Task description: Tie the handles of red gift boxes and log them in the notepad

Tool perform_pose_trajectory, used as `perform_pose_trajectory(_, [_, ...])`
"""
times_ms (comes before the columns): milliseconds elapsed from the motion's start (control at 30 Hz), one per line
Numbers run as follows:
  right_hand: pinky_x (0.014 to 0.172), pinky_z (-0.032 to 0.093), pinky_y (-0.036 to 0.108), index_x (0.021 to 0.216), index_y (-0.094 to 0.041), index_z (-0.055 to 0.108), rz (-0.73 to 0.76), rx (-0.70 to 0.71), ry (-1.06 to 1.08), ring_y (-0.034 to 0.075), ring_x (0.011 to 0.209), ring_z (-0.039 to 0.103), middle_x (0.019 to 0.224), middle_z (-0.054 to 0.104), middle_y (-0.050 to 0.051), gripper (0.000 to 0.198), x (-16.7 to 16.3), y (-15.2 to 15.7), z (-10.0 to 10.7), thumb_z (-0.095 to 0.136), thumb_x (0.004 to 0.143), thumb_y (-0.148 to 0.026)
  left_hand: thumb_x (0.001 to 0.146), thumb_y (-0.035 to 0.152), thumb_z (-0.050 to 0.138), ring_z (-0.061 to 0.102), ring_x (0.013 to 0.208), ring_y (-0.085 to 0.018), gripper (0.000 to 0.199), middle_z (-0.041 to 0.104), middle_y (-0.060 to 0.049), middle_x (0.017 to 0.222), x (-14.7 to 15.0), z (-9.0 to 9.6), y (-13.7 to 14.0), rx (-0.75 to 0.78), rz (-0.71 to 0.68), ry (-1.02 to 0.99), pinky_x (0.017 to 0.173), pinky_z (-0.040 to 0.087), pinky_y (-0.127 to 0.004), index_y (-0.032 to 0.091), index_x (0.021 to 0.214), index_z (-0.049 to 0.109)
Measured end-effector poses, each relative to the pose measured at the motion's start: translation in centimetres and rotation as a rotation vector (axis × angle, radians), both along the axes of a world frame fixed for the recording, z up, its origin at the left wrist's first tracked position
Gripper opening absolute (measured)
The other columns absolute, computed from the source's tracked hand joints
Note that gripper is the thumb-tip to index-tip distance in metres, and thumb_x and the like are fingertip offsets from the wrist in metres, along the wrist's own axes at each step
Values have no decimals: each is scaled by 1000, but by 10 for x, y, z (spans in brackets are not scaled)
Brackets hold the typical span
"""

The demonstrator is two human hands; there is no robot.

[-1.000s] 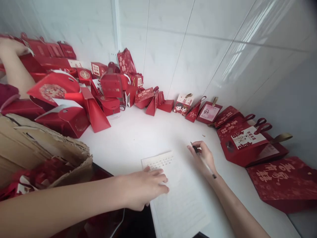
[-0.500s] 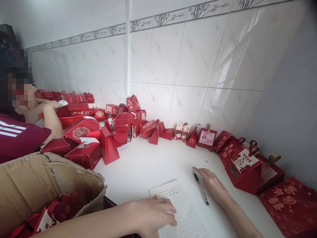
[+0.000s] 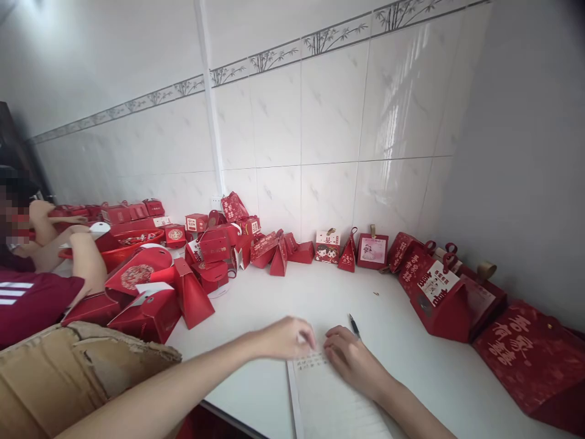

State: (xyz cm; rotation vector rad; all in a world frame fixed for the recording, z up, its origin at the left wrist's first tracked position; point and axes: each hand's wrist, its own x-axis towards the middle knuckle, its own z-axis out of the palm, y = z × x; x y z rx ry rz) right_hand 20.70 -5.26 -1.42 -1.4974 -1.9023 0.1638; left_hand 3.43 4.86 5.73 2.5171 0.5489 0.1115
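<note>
Two bare hands: the left hand (image 3: 290, 337) is curling at the top of a white lined paper notebook (image 3: 336, 405); the right hand (image 3: 354, 360) is bending its fingers over the page's upper right. Blur is hiding whether either is pinching paper, so I cannot tell.
Notebook: it is lying on the white worktop (image 3: 256, 311), probably placed centrally so both hands can reach it.
Pen: a slim black-tipped plastic pen (image 3: 354, 326) is lying just beyond the right hand, partly hidden, its place seemingly leaving the fingers free.
Red boxes: folded-card gift boxes (image 3: 194, 292) are standing along the white tiled wall (image 3: 329, 110), apparently leaving working room in the middle.
Edges: the worktop's edge is running beneath the left forearm (image 3: 183, 384), near a torn brown cardboard carton (image 3: 36, 372); white surface is stretching ahead and rightward.
</note>
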Motion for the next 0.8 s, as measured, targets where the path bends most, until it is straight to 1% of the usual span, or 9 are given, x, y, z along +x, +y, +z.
perform_pose_trajectory(100, [73, 49, 31, 87, -17, 56, -24, -44, 18, 18, 83, 56, 93, 55, 7, 20, -1, 2, -3, 41, 81, -6, 76, 16, 51, 56, 102, -17, 27, 60, -9, 108, 21, 14, 44, 162, 273, -94, 92, 41, -26, 11, 101, 59])
perform_pose_trajectory(167, [72, 49, 30, 86, -17, 56, -31, -47, -9, 18, 81, 55, 91, 55, 6, 21, 0, 3, -2, 42, 80, -3, 83, 27, 47, 50, 111, -22, 33, 54, -16, 115, 33, 25, 76, 257, 472, -142, 97, 36, -31, 7, 108, 53])
perform_pose_trajectory(233, [70, 48, 30, 83, -17, 55, -33, -44, -58, 18, 80, 54, 88, 55, 5, 21, 1, 5, -2, 42, 81, -1, 85, 35, 44, 44, 117, -27, 41, 48, -20, 120, 43, 37, 106, 330, 672, -166, 97, 35, -38, 5, 113, 48])
perform_pose_trajectory(300, [69, 47, 29, 81, -16, 55, -40, -32, -105, 18, 79, 54, 86, 55, 4, 20, 3, 8, -1, 43, 81, 0, 85, 36, 47, 40, 119, -32, 46, 43, -24, 123, 52, 46, 131, 373, 856, -166, 95, 36, -44, 3, 117, 44])
perform_pose_trajectory(367, [70, 46, 28, 80, -16, 55, -52, -16, -142, 17, 79, 53, 85, 55, 4, 19, 4, 10, -2, 44, 82, 0, 85, 36, 48, 42, 117, -31, 45, 44, -21, 124, 61, 50, 150, 389, 978, -157, 93, 38, -47, 5, 118, 45])
perform_pose_trajectory(433, [70, 46, 28, 80, -15, 55, -64, -7, -182, 17, 79, 52, 85, 54, 4, 18, 4, 12, -4, 45, 82, -1, 85, 37, 49, 47, 112, -27, 40, 48, -15, 122, 68, 50, 163, 394, 1025, -150, 91, 40, -46, 10, 115, 49])
perform_pose_trajectory(500, [69, 45, 27, 79, -15, 55, -69, -7, -232, 16, 78, 51, 84, 54, 4, 17, 4, 14, -7, 46, 82, -1, 86, 37, 50, 52, 106, -23, 34, 52, -10, 118, 75, 48, 172, 398, 1022, -148, 88, 43, -44, 14, 111, 52])
perform_pose_trajectory(633, [67, 42, 25, 78, -15, 54, -85, -25, -322, 15, 76, 50, 82, 52, 3, 22, 6, 20, -11, 44, 79, 4, 86, 35, 50, 55, 98, -20, 31, 56, -9, 111, 81, 40, 182, 411, 1009, -158, 83, 46, -42, 13, 108, 54])
perform_pose_trajectory(800, [70, 41, 25, 80, -15, 55, -60, -3, -332, 16, 78, 50, 84, 52, 5, 27, 10, 24, -14, 39, 81, 6, 87, 33, 49, 57, 91, -18, 27, 58, -7, 104, 76, 34, 182, 417, 968, -194, 80, 47, -39, 14, 105, 55])
